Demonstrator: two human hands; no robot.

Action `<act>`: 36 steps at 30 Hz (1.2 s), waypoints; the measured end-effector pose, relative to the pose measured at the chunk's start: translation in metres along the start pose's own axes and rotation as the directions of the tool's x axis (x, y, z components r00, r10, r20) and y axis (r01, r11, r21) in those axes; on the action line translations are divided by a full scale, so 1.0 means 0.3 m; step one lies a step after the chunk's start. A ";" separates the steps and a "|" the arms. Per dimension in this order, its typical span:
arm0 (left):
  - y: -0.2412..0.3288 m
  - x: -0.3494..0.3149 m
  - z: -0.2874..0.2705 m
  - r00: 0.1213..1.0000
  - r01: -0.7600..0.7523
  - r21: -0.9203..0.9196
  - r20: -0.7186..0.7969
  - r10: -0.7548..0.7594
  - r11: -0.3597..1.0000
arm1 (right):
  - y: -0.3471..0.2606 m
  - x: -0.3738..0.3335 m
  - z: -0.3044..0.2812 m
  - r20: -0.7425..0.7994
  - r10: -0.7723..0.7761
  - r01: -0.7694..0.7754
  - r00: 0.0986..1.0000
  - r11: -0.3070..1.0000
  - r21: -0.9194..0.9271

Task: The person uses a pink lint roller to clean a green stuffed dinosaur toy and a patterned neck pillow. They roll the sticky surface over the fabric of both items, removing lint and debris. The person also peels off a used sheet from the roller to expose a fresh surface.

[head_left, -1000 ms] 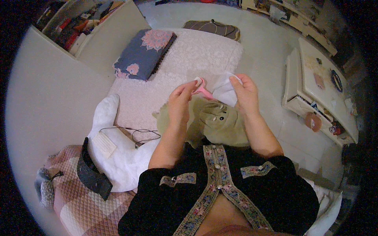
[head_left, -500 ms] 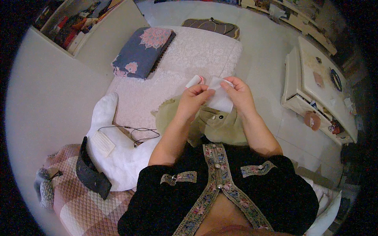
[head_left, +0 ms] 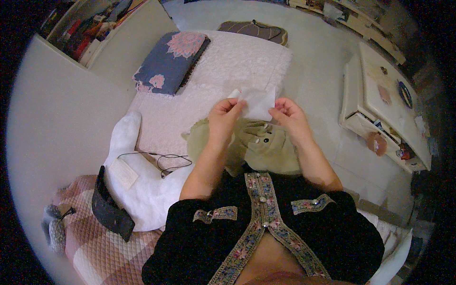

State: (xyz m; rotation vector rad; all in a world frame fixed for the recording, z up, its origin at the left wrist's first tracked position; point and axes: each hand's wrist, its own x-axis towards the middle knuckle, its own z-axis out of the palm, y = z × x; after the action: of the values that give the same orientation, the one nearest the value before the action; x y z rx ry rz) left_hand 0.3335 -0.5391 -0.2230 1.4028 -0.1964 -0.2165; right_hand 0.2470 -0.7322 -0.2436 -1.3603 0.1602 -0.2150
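A thin white sheet, like a tissue or paper, is stretched between my hands above a green plush toy. My left hand pinches its left edge between thumb and fingers. At the lower right corner, my right hand grips it the same way. Just beyond the left fingertips shows the end of a small white item with a red trim, mostly hidden behind the sheet. Whether my left hand also holds that item I cannot tell. The plush toy, with black eyes and a wrinkled snout, lies across my lap.
Ahead stretches a bench or bed with a pale lace cover, bearing a folded blue cloth with pink flowers. On the left are a white cushion, a black strap and a thin cable. A white cabinet stands right.
My hands have moved slightly apart, and the sheet is spread wider and flatter between them. The red-trimmed item is now more covered by the sheet.
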 end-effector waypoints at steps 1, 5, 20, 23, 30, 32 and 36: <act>0.001 -0.007 0.011 1.000 0.003 -0.005 0.009 -0.003 1.000 | 0.008 0.004 0.000 0.005 -0.008 0.008 1.000 1.000 0.005; 0.022 -0.025 0.017 0.997 0.068 -0.018 0.036 -0.067 0.998 | 0.009 0.003 0.030 -0.101 -0.212 0.198 0.972 0.971 -0.135; -0.001 -0.050 0.051 0.945 0.288 -0.178 0.210 -0.250 0.941 | 0.044 0.027 0.029 -0.079 -0.147 0.153 0.986 0.986 0.073; -0.021 -0.043 0.050 0.956 0.175 -0.059 0.248 -0.156 0.983 | 0.020 0.021 0.049 -0.068 -0.143 0.149 0.987 0.983 0.103; -0.028 -0.041 0.048 0.957 0.195 -0.085 0.235 -0.170 0.977 | 0.019 0.015 0.047 -0.014 -0.162 0.162 0.987 0.978 0.135; -0.034 -0.038 0.040 0.946 0.245 -0.105 0.245 -0.213 0.964 | 0.004 0.010 0.046 -0.004 -0.138 0.137 0.990 0.983 0.124; -0.034 -0.041 0.034 0.964 0.187 -0.150 0.218 -0.152 0.971 | -0.031 0.003 0.036 -0.009 -0.011 0.012 1.000 0.972 0.233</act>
State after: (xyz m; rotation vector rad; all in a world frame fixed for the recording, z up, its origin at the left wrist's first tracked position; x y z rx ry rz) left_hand 0.3185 -0.5470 -0.2315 1.2269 -0.2221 -0.5113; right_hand 0.2498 -0.7239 -0.2322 -1.1272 0.1295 -0.2414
